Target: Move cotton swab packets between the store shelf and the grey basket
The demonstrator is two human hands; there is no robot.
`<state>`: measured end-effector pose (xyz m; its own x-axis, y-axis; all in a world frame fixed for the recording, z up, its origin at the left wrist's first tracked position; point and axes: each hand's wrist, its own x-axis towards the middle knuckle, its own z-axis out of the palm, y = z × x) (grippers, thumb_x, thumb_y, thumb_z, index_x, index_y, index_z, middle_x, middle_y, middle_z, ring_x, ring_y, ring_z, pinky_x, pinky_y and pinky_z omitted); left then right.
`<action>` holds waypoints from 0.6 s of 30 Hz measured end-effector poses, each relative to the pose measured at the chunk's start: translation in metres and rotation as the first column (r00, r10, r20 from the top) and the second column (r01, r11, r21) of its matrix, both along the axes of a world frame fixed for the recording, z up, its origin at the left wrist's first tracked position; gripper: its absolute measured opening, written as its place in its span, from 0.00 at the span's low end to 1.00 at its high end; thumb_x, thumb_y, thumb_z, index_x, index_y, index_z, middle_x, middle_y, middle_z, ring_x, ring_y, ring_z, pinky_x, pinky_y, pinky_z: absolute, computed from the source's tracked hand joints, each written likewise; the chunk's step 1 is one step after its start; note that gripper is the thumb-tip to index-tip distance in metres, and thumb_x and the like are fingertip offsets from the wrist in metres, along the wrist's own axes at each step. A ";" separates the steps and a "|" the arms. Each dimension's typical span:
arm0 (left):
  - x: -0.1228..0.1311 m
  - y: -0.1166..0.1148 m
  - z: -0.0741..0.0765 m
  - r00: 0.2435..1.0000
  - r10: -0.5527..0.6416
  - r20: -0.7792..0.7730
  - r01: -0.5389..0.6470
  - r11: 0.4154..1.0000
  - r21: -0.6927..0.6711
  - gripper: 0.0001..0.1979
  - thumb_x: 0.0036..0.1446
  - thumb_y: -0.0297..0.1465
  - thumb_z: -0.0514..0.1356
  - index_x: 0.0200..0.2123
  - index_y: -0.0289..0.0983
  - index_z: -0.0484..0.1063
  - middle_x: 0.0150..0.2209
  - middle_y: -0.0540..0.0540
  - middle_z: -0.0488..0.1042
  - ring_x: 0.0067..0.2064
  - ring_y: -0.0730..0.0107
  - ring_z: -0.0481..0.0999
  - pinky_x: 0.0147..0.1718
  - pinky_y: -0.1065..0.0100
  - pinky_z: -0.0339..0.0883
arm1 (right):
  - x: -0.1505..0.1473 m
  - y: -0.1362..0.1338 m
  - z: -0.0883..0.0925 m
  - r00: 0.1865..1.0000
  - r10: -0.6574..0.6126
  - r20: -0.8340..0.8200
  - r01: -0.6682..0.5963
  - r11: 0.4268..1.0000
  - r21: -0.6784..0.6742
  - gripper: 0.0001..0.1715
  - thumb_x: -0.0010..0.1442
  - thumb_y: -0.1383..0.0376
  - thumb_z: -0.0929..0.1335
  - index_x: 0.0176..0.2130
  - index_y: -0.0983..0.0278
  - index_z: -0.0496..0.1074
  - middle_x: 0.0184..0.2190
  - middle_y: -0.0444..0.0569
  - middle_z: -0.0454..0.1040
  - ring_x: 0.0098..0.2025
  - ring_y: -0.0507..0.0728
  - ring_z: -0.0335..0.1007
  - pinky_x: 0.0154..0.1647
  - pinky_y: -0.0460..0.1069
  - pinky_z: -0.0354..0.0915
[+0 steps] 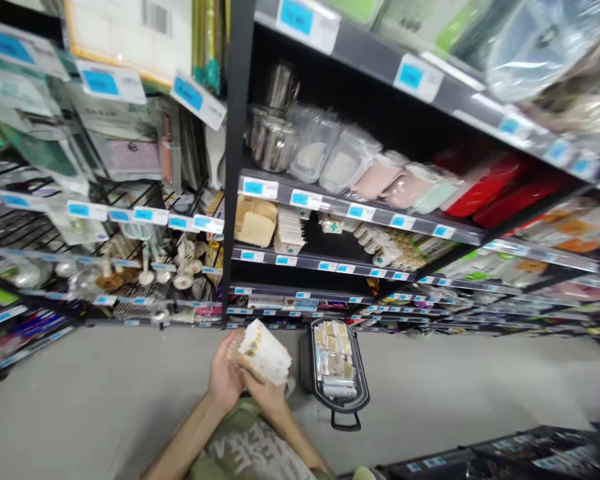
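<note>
Close to my body, both hands are wrapped around a stack of small white packs [266,352] with toothed-looking edges and brown-yellow marks. My left hand [224,375] closes on its left end, where the packs look tan. Under its lower right side, my right hand [266,393] grips it. What the packs contain cannot be made out. To the right, a dark shopping basket [364,380] stands on the floor, holding many small white and tan packets [334,353]. A similar white stack [289,230] sits on the shelf ahead.
Shelves with blue-and-white price tags [361,211] rise in front. They carry metal mugs [274,141], clear and pink plastic containers [380,175] and red packages [497,183]. Kitchen tools hang on racks at left. Grey floor [130,387] lies around me, with another low shelf [490,457] at lower right.
</note>
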<state>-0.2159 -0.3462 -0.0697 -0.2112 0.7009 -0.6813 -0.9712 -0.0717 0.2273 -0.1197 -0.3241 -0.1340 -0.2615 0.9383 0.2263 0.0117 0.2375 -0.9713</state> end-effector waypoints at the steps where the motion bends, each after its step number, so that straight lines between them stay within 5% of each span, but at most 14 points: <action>1: 0.002 0.000 -0.001 1.000 0.010 0.004 -0.010 1.000 -0.007 0.13 0.63 0.32 0.55 0.44 0.31 0.77 0.39 0.41 0.84 0.47 0.54 0.83 0.54 0.56 0.73 | 0.002 -0.002 0.001 1.000 -0.010 0.006 0.010 1.000 -0.029 0.34 0.50 0.55 0.76 0.52 0.63 0.68 0.44 0.56 0.82 0.45 0.63 0.81 0.49 0.55 0.77; 6: 0.006 -0.003 -0.009 0.998 0.065 -0.001 -0.064 0.996 0.056 0.11 0.60 0.34 0.58 0.37 0.32 0.76 0.36 0.42 0.83 0.46 0.54 0.83 0.55 0.56 0.72 | 0.003 -0.009 -0.008 0.998 -0.044 0.033 0.050 0.979 -0.196 0.38 0.42 0.51 0.80 0.49 0.63 0.71 0.46 0.58 0.81 0.49 0.67 0.78 0.58 0.61 0.72; 11: 0.006 -0.008 -0.017 0.997 0.058 0.048 -0.062 0.993 0.096 0.18 0.63 0.41 0.58 0.43 0.31 0.77 0.39 0.40 0.83 0.48 0.52 0.82 0.56 0.54 0.70 | -0.003 -0.017 -0.018 0.993 -0.111 -0.035 0.098 0.956 -0.275 0.45 0.41 0.50 0.81 0.51 0.65 0.67 0.49 0.61 0.78 0.49 0.66 0.78 0.54 0.62 0.74; 18: -0.001 -0.007 -0.041 0.985 0.162 0.063 -0.164 0.986 0.017 0.18 0.63 0.38 0.55 0.46 0.31 0.76 0.41 0.39 0.83 0.46 0.53 0.83 0.52 0.54 0.73 | -0.009 -0.010 0.003 1.000 -0.002 -0.030 -0.005 0.979 -0.205 0.41 0.48 0.58 0.80 0.55 0.62 0.63 0.51 0.55 0.74 0.52 0.61 0.74 0.55 0.56 0.72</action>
<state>-0.2171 -0.3528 -0.1110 -0.2818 0.6752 -0.6816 -0.9582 -0.2344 0.1640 -0.1287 -0.3345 -0.1307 -0.2591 0.9652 0.0370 -0.0181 0.0335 -0.9993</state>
